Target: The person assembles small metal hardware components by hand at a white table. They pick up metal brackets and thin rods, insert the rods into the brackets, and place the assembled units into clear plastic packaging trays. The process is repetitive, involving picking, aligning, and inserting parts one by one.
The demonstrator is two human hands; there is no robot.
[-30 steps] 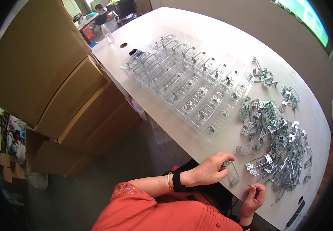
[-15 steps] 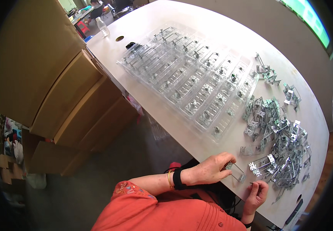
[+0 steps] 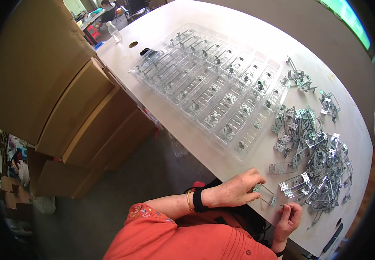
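The left hand [image 3: 235, 190] pinches a small metal bracket [image 3: 264, 193] between thumb and fingertips at the near edge of the white table [image 3: 222, 17], the bracket's long axis running from the left fingers down and right toward the right hand [image 3: 289, 219]. That hand sits just beside the bracket's near-right end, fingers curled together on something too small to tell. To the right lies the loose heap of metal brackets [image 3: 315, 147], nearer the right hand, and farther left the clear compartment tray [image 3: 209, 82].
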